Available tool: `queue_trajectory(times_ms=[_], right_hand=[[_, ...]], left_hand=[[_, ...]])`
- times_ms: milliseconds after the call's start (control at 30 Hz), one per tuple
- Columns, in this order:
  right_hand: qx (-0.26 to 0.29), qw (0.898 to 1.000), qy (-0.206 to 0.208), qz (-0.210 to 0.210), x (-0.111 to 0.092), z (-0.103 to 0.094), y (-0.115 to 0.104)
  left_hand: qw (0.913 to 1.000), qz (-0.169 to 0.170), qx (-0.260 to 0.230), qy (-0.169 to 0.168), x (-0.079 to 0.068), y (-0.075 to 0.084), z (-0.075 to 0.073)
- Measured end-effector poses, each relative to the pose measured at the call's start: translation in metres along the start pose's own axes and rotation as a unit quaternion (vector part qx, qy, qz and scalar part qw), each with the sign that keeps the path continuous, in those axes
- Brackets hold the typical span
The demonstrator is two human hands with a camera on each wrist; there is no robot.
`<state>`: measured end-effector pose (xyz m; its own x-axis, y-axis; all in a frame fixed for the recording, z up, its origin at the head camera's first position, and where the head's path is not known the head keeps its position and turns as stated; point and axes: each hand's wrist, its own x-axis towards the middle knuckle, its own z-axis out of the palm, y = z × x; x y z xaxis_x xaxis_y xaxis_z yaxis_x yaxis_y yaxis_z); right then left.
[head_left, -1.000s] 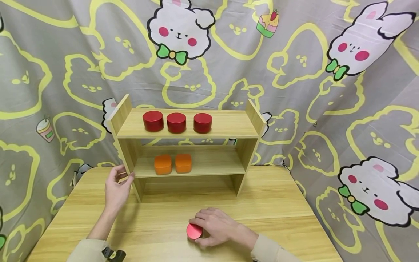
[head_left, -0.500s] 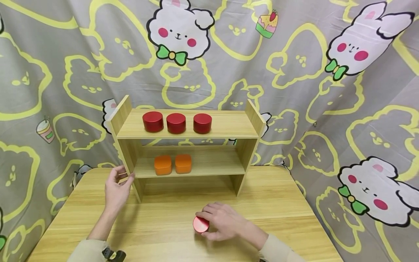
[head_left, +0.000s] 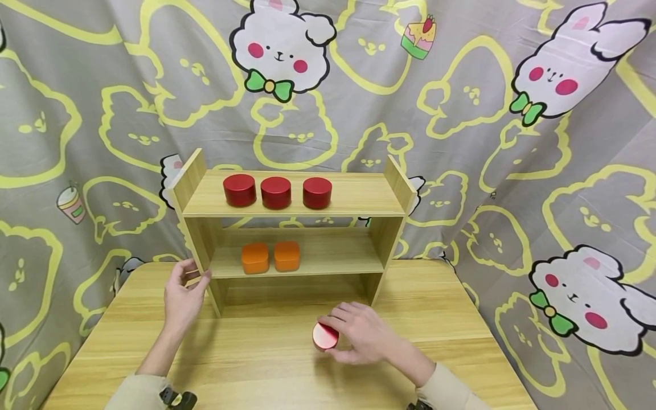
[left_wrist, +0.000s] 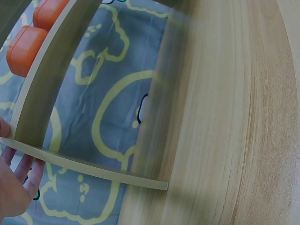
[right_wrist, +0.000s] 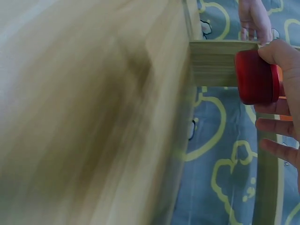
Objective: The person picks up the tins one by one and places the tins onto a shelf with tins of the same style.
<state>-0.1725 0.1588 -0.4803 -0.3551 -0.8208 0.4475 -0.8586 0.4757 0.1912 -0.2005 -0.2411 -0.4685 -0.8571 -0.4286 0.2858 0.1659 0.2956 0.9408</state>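
In the head view my right hand (head_left: pixel 361 333) grips a round red tin (head_left: pixel 325 337) between thumb and fingers, in front of the shelf. The right wrist view shows this red tin (right_wrist: pixel 255 77) held sideways on, clear of the table, with a lid seam near one end. My left hand (head_left: pixel 185 293) holds the left side panel of the wooden shelf (head_left: pixel 294 215), thumb on one face and fingers on the other. Three red tins (head_left: pixel 276 192) stand in a row on the top board. Two orange rounded-square tins (head_left: pixel 287 256) sit on the middle board, left of its centre.
The shelf stands toward the back of a light wooden table (head_left: pixel 246 359). Behind it hangs a grey curtain (head_left: pixel 359 108) with cartoon prints, which also runs along both sides. Raised side panels (head_left: pixel 402 185) border the top board.
My right hand has carried the red tin rightward and away from me, toward the shelf. My left hand stays at the side panel, and the tins on the shelf have not moved.
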Motion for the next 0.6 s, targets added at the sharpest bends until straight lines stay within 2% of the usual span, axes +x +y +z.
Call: queue_trajectory(times_ms=[233, 600], right_hand=[[-0.005, 1.0, 0.015, 0.01, 0.008, -0.017, 0.006], [-0.02, 0.999, 0.037, -0.006, 0.021, -0.041, 0.022]], left_hand=[[1.0, -0.003, -0.003, 0.002, 0.002, -0.002, 0.001], [1.0, 0.007, -0.003, 0.002, 0.002, -0.002, 0.002]])
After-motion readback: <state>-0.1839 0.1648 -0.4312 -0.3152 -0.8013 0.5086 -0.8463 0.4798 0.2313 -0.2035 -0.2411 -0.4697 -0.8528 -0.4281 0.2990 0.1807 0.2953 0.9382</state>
